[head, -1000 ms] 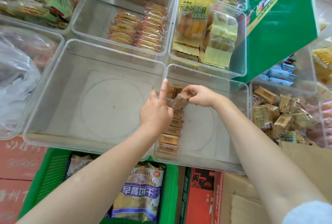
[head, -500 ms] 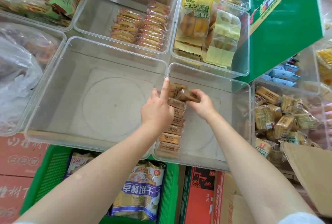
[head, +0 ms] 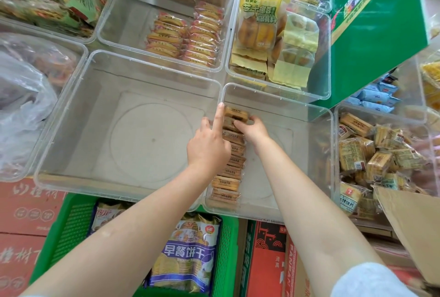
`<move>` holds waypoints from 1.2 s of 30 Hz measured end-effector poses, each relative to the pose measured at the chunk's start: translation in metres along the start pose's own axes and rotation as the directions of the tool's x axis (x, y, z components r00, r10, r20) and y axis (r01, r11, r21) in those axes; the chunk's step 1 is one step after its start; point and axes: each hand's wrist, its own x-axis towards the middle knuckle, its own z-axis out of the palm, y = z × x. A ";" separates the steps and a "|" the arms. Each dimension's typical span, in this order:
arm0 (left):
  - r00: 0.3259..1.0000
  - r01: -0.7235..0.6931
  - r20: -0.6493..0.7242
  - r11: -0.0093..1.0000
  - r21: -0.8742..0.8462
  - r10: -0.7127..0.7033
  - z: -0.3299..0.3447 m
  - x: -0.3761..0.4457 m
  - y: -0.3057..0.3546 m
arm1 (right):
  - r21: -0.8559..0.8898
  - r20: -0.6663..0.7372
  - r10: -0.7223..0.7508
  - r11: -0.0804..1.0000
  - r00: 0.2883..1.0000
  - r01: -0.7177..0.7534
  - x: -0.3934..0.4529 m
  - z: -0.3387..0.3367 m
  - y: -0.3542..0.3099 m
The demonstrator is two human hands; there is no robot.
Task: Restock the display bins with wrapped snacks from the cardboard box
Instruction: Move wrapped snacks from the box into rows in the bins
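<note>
A clear display bin (head: pixel 285 104) holds one row of brown wrapped snacks (head: pixel 228 178) standing on edge along its left wall. My right hand (head: pixel 253 131) reaches in at the far end of the row, its fingers curled over a wrapped snack (head: pixel 236 114) there. My left hand (head: pixel 209 148) is beside the row, index finger straight and pointing up along the bin's left wall, the other fingers curled with nothing in them. A flap of the cardboard box (head: pixel 409 227) shows at the lower right.
A large clear bin (head: pixel 152 64) with nothing in it lies to the left. Other bins behind and to the right (head: pixel 371 153) hold wrapped snacks. A green carton (head: pixel 381 30) leans at the upper right. Below stands a green basket (head: pixel 71 230) with biscuit bags (head: pixel 188 256), beside red cartons (head: pixel 266 261).
My right hand has brought the wrapped snack down and left into the far end of the row. My left hand has hardly moved.
</note>
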 end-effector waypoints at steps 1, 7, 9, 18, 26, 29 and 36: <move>1.000 0.001 0.002 1.000 0.001 -0.001 0.000 0.000 0.000 | 0.010 0.010 -0.024 1.000 1.000 0.024 -0.001 0.000 -0.001; 1.000 0.012 -0.001 1.000 -0.005 -0.012 -0.001 0.000 0.003 | -0.421 -0.042 -0.323 0.864 0.946 0.276 -0.009 -0.005 0.000; 1.000 0.020 -0.002 1.000 -0.008 -0.020 -0.002 -0.001 0.003 | -0.641 -0.048 -0.435 0.704 0.899 0.306 -0.012 0.000 0.003; 1.000 0.007 0.001 0.999 -0.033 -0.007 -0.001 -0.001 0.002 | -0.683 -0.009 -0.379 0.678 0.925 0.272 -0.037 0.018 0.029; 1.000 -0.022 -0.004 1.000 -0.011 0.022 -0.001 0.001 0.003 | -0.537 0.091 -0.324 0.780 0.942 0.320 -0.055 -0.004 0.032; 0.996 -0.075 -0.022 0.972 0.221 0.082 -0.006 0.002 0.007 | -0.458 -0.018 -0.347 0.836 0.938 0.301 -0.092 -0.026 0.026; 0.920 -0.391 0.061 0.916 0.091 0.387 -0.010 -0.097 0.080 | -0.326 -0.191 -0.500 0.844 0.845 0.426 -0.252 -0.114 0.041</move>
